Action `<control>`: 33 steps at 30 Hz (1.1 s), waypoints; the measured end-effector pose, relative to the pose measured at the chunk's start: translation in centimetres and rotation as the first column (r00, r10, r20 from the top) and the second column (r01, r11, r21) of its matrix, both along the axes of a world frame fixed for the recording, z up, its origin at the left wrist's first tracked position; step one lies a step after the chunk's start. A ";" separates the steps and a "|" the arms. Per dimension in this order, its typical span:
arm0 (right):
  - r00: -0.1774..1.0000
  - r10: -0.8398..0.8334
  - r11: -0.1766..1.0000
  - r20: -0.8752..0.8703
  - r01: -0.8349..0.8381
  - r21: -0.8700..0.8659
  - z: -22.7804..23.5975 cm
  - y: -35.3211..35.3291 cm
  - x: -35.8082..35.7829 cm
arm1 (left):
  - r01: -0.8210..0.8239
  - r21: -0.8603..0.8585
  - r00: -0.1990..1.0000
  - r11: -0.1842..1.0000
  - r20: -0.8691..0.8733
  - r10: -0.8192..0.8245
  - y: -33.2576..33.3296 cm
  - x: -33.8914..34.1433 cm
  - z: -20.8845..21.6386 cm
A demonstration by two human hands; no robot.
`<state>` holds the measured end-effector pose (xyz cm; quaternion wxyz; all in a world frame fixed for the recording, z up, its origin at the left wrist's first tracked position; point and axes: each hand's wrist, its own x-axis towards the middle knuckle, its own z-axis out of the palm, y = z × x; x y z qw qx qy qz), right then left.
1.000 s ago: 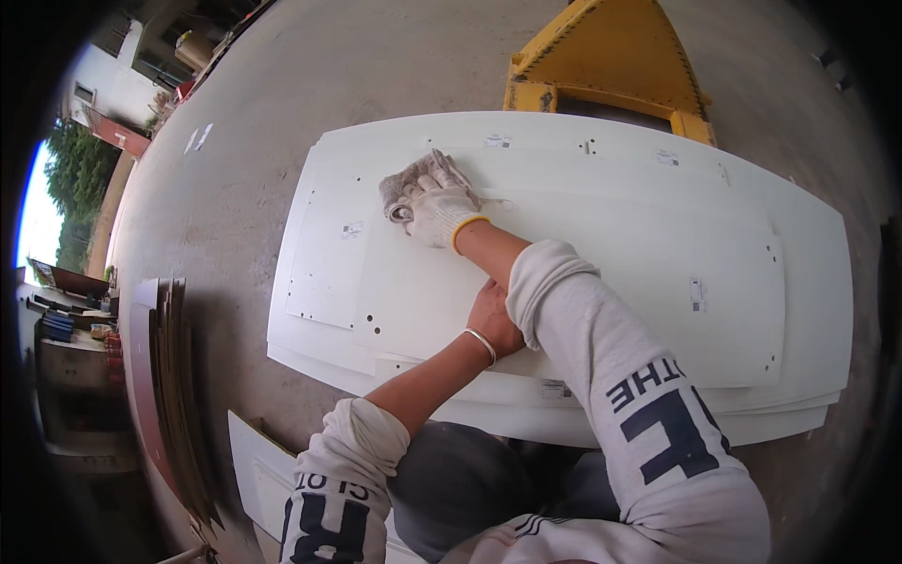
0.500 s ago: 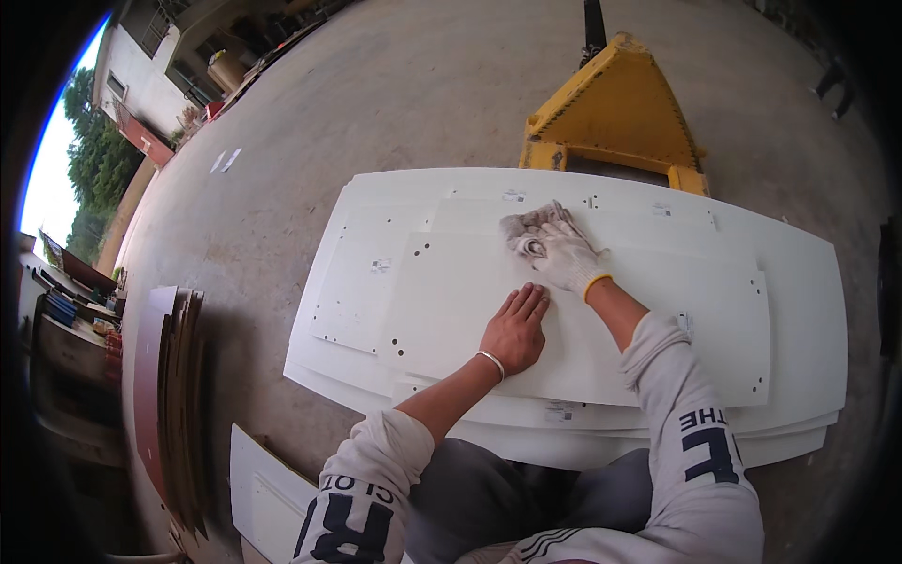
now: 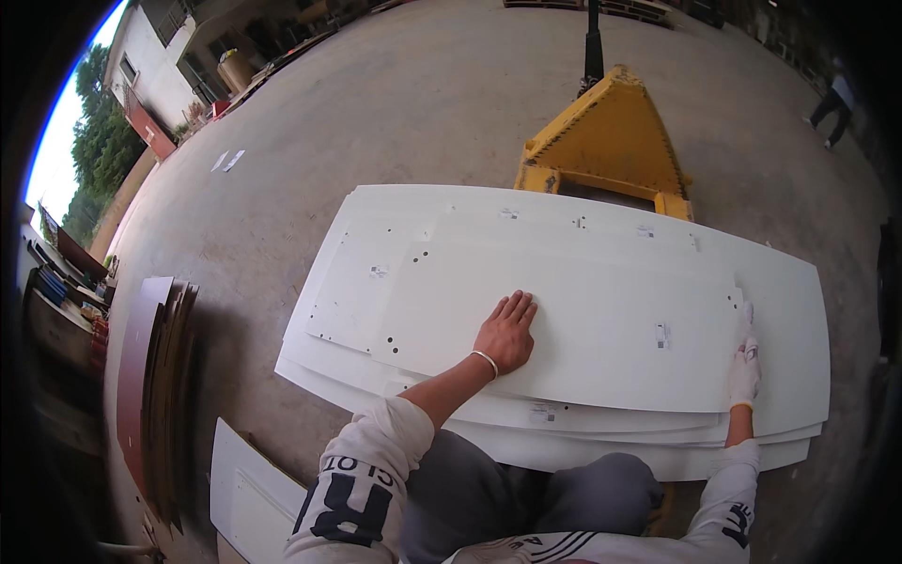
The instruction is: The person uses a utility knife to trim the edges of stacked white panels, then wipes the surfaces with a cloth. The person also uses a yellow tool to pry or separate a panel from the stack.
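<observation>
My bare left hand (image 3: 507,331), a pale band round its wrist, lies flat on the top white panel (image 3: 564,282), fingers stretched out. My right hand (image 3: 745,371) wears a white knit glove with a yellow cuff. It is at the right end of the top panel, fingers closed round a pale rag (image 3: 748,321) that shows only in part against the white boards. The top panel has dark holes near its corners and a small printed label (image 3: 663,336). Under it lie several more white panels (image 3: 785,310) of different sizes, stacked unevenly.
Beyond the stack stands a yellow pallet jack (image 3: 611,132) with a black handle. On the left, brown boards (image 3: 155,395) stand on edge, with a white panel (image 3: 249,498) nearer me. A person (image 3: 833,103) is at the far right on the concrete floor (image 3: 376,103).
My right hand has swept from the panel's far middle to its right end, taking the rag along. My left hand stays flat on the panel. The view has shifted slightly.
</observation>
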<state>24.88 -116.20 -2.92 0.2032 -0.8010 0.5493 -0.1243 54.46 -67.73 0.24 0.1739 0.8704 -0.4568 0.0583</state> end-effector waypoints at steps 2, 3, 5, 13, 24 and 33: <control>0.985 0.147 0.941 -0.088 -0.166 -0.295 0.7 3.7 -3.3 | 0.000 -0.009 1.000 1.000 -0.002 0.000 -0.4 0.2 0.4; 0.969 0.172 0.871 -0.177 -0.233 -0.432 0.7 5.7 -5.1 | 0.005 -0.023 1.000 1.000 0.005 -0.005 -0.6 0.2 0.3; 0.936 0.184 0.785 -0.300 -0.324 -0.529 0.8 9.9 -7.7 | 0.017 -0.043 1.000 0.999 0.023 -0.016 -0.8 0.2 0.2; 0.778 -0.111 0.782 0.619 -0.316 0.537 0.8 22.0 -7.9 | 0.046 -0.097 0.996 0.994 -0.069 -0.053 -1.8 0.9 -0.4; 0.482 0.041 0.638 0.875 -0.687 0.348 18.6 26.4 1.6 | -0.008 -0.422 0.573 0.906 -0.745 -0.342 0.7 -9.4 11.7; -0.028 0.997 -0.059 -0.071 -0.880 -0.471 22.5 42.9 8.7 | -0.864 -0.399 -0.130 0.307 -0.413 -0.901 9.8 -14.5 15.9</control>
